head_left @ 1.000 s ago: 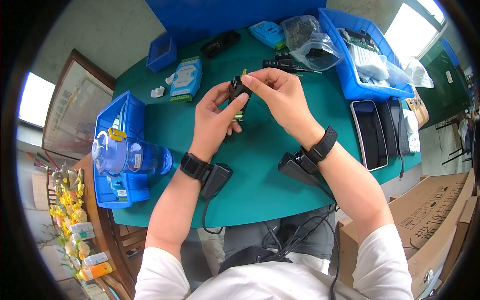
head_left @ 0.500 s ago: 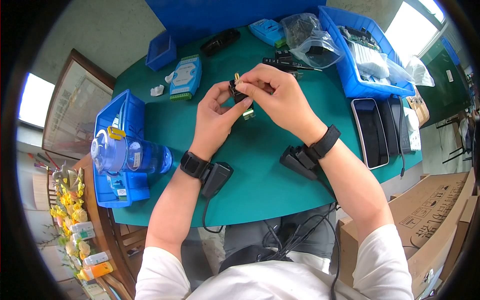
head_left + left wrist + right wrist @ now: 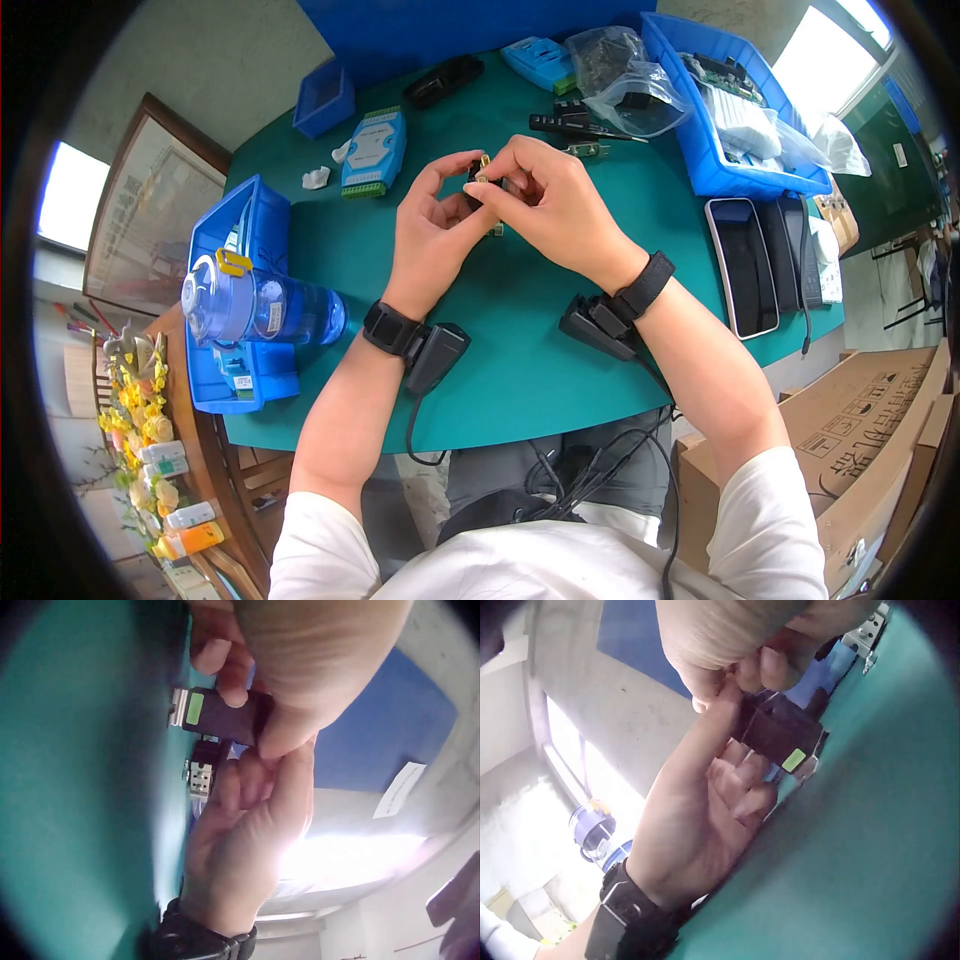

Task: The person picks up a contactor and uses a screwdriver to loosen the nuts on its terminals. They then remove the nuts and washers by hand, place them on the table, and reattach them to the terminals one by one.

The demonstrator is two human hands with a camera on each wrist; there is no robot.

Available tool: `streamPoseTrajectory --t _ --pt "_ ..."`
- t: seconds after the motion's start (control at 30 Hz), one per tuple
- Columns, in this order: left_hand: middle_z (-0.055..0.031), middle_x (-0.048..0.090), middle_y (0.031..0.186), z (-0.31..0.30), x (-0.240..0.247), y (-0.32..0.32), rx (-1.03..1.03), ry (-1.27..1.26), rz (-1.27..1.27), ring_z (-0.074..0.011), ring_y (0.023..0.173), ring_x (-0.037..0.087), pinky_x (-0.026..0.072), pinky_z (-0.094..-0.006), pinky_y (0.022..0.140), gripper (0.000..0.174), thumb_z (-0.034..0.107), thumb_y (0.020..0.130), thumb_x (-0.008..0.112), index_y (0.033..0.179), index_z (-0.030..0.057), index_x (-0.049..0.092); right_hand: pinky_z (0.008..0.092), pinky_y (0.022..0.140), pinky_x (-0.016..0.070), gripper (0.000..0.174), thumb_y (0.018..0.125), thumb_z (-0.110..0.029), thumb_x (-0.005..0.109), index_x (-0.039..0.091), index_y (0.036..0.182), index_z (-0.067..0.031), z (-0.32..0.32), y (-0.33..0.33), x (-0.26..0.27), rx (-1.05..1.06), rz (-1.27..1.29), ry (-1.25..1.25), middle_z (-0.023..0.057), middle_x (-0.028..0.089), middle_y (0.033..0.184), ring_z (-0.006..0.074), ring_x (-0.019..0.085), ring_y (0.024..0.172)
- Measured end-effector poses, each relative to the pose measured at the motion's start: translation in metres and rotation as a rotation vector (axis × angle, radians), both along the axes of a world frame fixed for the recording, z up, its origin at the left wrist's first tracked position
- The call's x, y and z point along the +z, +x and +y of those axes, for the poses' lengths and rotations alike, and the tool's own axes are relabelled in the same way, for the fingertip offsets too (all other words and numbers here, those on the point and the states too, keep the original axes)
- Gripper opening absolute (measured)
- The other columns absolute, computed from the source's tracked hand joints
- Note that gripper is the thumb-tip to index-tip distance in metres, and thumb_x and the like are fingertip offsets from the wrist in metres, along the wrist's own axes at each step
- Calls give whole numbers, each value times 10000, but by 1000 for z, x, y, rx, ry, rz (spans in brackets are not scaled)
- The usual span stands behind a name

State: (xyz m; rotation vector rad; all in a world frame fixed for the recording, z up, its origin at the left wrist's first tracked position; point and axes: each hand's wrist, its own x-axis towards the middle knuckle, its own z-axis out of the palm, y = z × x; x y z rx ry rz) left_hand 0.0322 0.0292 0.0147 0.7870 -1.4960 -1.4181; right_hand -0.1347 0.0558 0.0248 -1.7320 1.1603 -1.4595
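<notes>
Both hands meet over the table on a small black box-shaped module (image 3: 232,716) with a metal end piece (image 3: 178,707) and a green sticker (image 3: 794,760). My left hand (image 3: 435,235) grips its body between thumb and fingers. At its upper end, a brass-coloured tip (image 3: 485,162) shows beside the fingers of my right hand (image 3: 560,205). That hand's thumb and forefinger pinch at this end, and the fingers hide most of what they hold. Beyond the right hand, a small metal part with screws (image 3: 586,150) lies on the table.
A blue-and-white module (image 3: 373,155) and white scraps (image 3: 316,179) lie to the left. A water bottle (image 3: 300,312) rests across a blue bin (image 3: 262,215). Back right stand plastic bags (image 3: 630,95) and a filled blue bin (image 3: 720,180); a phone (image 3: 742,268) lies nearer.
The black module has turned, so the hands cover more of it in the head view. The right hand has shifted its pinch around the brass-tipped end; the left keeps its grip.
</notes>
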Motion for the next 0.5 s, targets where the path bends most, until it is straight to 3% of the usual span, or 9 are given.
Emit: streamPoseTrajectory --t 0.2,0.3,0.4,0.5 --pt "-57 637 1121 -3 -3 2 -5 -90 -63 -73 848 597 512 -220 713 505 61 856 770 1295 -7 531 273 522 373 191 885 -145 743 636 905 12 -5 -2 -8 43 3 -61 24 507 682 91 436 598" --pt "-53 642 1124 -4 -5 1 32 -136 -93 -71 842 589 499 -220 699 481 70 844 780 1256 5 541 250 529 378 174 938 -159 686 641 911 7 -5 -1 -5 76 -234 66 -10 520 690 56 448 613" --pt "-37 642 1117 -1 -1 -1 45 -176 -137 -79 846 583 481 -233 714 440 81 850 774 1222 22 547 228 547 384 169 981 -164 624 665 954 -1 -10 -4 -4 -67 -295 21 -15 564 789 30 450 635" --pt "-26 636 1118 1 1 0 18 -186 -155 -91 869 572 465 -248 750 395 78 873 747 1211 31 547 224 560 381 171 988 -156 602 681 1012 -7 -11 -13 -3 4 -276 67 14 596 916 37 444 633"
